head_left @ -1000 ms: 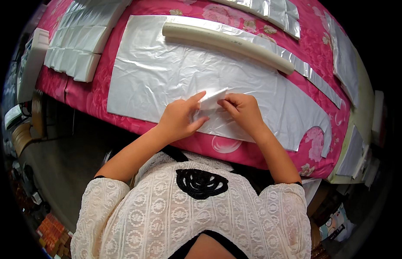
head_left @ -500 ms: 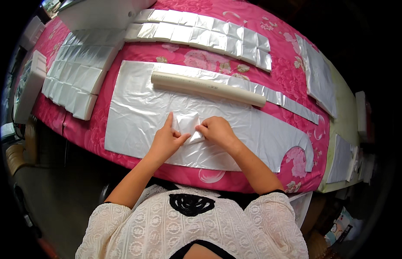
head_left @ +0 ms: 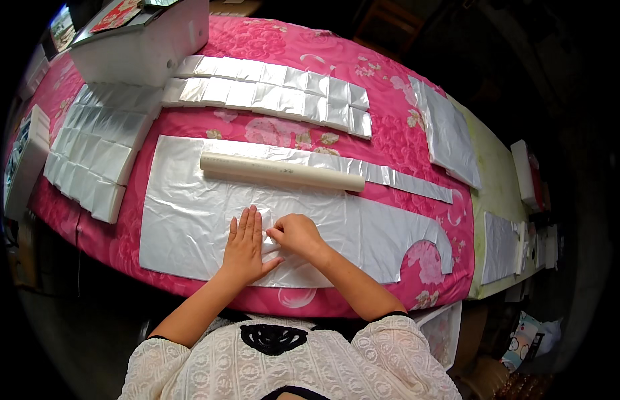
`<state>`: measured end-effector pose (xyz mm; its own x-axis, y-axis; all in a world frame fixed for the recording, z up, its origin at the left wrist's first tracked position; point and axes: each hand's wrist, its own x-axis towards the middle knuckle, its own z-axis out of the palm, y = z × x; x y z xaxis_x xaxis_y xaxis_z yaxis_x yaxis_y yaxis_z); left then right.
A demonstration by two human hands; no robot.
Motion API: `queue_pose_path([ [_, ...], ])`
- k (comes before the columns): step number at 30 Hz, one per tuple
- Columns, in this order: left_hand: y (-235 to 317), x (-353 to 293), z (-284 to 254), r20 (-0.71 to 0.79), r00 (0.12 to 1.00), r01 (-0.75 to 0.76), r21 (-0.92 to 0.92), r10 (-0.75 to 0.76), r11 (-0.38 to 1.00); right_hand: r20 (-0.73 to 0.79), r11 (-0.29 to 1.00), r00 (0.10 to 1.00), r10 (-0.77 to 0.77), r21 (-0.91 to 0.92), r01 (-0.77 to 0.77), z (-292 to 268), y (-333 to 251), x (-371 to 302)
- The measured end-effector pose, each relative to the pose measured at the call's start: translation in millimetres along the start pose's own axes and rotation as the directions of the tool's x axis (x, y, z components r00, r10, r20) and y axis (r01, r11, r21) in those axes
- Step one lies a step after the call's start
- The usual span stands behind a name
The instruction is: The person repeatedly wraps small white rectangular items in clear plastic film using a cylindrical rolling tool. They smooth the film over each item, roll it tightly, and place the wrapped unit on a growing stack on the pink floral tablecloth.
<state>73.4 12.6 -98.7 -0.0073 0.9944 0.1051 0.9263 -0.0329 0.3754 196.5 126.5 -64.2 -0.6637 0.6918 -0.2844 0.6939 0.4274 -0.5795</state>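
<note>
My left hand (head_left: 245, 245) lies flat with its fingers stretched out over a small folded packet of silvery-white plastic film (head_left: 270, 247). Most of the packet is hidden beneath it. From the right, my right hand (head_left: 298, 236) is closed, thumb and fingers pinching the packet's edge. Beneath both hands spreads a large silvery-white plastic sheet (head_left: 176, 220) with a curved cut-out at its right end. Just beyond my hands, a cream-coloured pipe (head_left: 283, 171) rests across the sheet.
Rows of folded silvery packets (head_left: 263, 97) line the far side, with another block of packets (head_left: 100, 147) at the left. A white foam box (head_left: 140, 50) stands behind them. More flat plastic sheets (head_left: 450, 133) lie at the right of the pink flowered tablecloth (head_left: 390, 150).
My left hand has flattened over the packet, covering most of it. My right hand still pinches its edge. The whole view has shifted, with the table now lower and further left.
</note>
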Motion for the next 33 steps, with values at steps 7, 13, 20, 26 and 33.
queue_pose_path([
  [7, -2.6, -2.7, 0.0, -0.033, 0.999, -0.009, -0.049, 0.008, 0.999, 0.011, 0.95, 0.995, 0.099, -0.3, -0.091, -10.5, -5.4, -23.2],
  [13, -9.7, -61.8, -40.7, 0.035, 0.988, 0.125, -0.766, -0.153, 0.63, -0.246, 0.879, 0.863, -0.441, -0.315, 0.359, -0.4, -21.0, -16.4],
  [20, -18.7, -157.9, -44.1, 0.735, 0.591, 0.722, -0.666, -0.332, -0.189, -0.113, 0.841, 0.85, -0.514, -0.262, 0.473, 74.5, -40.2, 5.8],
  [26, -22.1, -168.8, -44.9, 0.679, 0.517, 0.595, -0.723, -0.521, -0.351, 0.063, 0.795, 0.793, -0.606, 0.079, 0.601, 142.2, -97.9, -58.3],
  [33, -13.6, -128.0, -86.5, 0.338, 0.808, 0.587, -0.411, -0.482, 0.697, 0.111, 0.58, 0.576, -0.81, -0.003, 0.815, 80.3, -76.0, -38.4],
])
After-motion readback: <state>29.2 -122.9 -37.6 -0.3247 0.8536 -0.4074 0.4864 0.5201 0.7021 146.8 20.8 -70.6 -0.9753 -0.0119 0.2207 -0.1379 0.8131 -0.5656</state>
